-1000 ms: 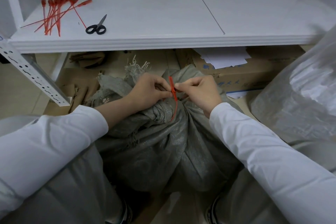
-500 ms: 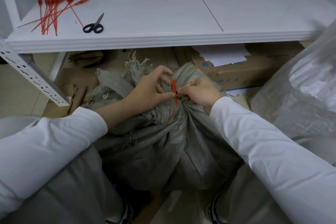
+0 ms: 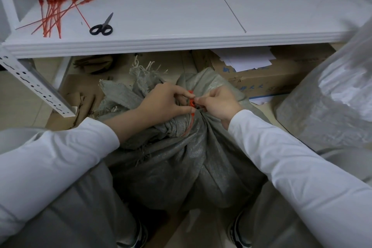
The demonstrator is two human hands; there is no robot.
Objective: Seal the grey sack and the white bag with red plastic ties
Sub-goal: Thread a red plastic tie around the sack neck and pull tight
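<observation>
Head view, single frame. I log the grey sack (image 3: pixel 181 157) standing on the floor between the person's knees. Its neck is gathered and twisted into a bunch at the top, and the frayed mouth splays off to the left rear. A red tie (image 3: pixel 191 103) sits at that neck: its head shows between the two hands, a flat tab points up from it, and a thin length runs down over the gathered cloth below. The left hand (image 3: pixel 161 102) comes in from the left in a white sleeve, fingers (image 3: pixel 182 92) curled, forefinger and thumb pinching the tie's head from that side. The right hand (image 3: pixel 220 104) meets it from the right, fingers (image 3: pixel 207 97) curled tight and pinching at the same spot. I cannot tell whether they hold the head itself or a strap end at it. I also cannot tell if the loop is drawn tight, since the hands cover it. The white bag (image 3: pixel 332 106) stands near the sack on its right, with its top out of frame. On the white shelf (image 3: pixel 171 12) above and behind lies a loose bundle of spare red ties (image 3: pixel 53 14) at far left. Black-handled scissors (image 3: pixel 101 27) lie just beside them, blades together, one strand reaching the handles. Under the shelf, behind the sack, is a cardboard box (image 3: pixel 271 80) with white papers (image 3: pixel 245 59) on top.
</observation>
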